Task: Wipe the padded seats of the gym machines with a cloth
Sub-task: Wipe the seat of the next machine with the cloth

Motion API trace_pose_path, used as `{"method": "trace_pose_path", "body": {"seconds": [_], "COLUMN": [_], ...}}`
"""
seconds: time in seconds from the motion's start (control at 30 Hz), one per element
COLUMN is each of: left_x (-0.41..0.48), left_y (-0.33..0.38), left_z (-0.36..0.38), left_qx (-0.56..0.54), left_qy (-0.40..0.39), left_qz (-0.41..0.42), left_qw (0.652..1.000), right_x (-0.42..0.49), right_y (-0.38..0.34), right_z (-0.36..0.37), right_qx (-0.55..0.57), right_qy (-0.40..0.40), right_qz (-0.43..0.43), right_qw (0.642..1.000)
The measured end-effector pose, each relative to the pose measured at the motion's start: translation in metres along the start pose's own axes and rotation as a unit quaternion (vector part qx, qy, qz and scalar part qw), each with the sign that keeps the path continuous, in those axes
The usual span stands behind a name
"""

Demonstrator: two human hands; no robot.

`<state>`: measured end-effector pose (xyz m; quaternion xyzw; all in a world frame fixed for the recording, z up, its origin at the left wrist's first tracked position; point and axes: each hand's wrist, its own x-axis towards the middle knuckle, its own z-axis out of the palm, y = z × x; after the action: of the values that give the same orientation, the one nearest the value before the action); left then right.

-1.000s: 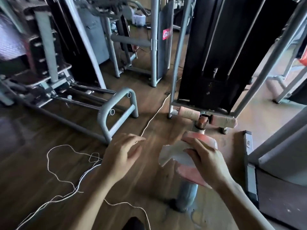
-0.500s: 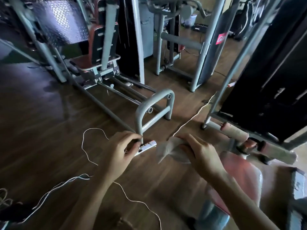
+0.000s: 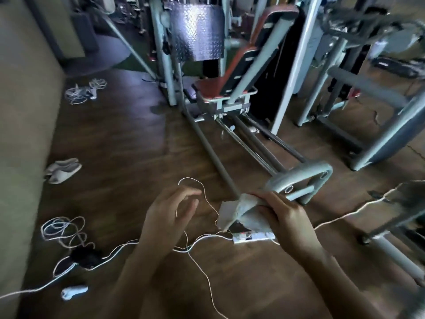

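Above a dark wood floor (image 3: 128, 139) strewn with white cords (image 3: 200, 238), the right hand (image 3: 287, 217) grips a crumpled grey cloth (image 3: 239, 210); the left hand (image 3: 170, 212) hovers loosely curled, holding nothing. Well beyond, a red padded seat (image 3: 209, 87) sits on a grey machine.

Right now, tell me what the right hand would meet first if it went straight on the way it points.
Probably the grey base rail, lying on the floor just beyond the cloth that the right hand grips. Depth is unclear, so the hand could pass above it.
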<state>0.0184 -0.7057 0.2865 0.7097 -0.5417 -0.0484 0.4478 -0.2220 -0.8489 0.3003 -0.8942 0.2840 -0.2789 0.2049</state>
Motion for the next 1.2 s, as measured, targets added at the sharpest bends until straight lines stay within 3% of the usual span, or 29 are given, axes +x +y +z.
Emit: {"method": "trace_pose_path", "body": {"seconds": [0.5,0.83,1.0,1.2], "left_x": [0.133,0.262,0.315,0.41], "left_y": [-0.104,-0.156,-0.217,-0.328], "left_z": [-0.008,-0.005,-0.023,-0.071], "left_qx": [0.1,0.114,0.132,0.127], "left_qy": [0.079,0.144,0.176,0.16], "left_qz": [-0.081,-0.107,-0.124,-0.11], "left_qw": [0.989,0.977,0.968,0.973], "right_x": [0.226,0.404,0.484,0.606], "right_y": [0.065,0.115,0.108,0.083], "right_z": [0.082,0.13,0.19,0.274], "right_qx": [0.131,0.129,0.14,0.139], "right_qy": [-0.055,-0.078,-0.107,-0.11], "right_qz": [-0.069,-0.144,-0.165,-0.164], "right_qw": [0.987,0.978,0.97,0.97]}}
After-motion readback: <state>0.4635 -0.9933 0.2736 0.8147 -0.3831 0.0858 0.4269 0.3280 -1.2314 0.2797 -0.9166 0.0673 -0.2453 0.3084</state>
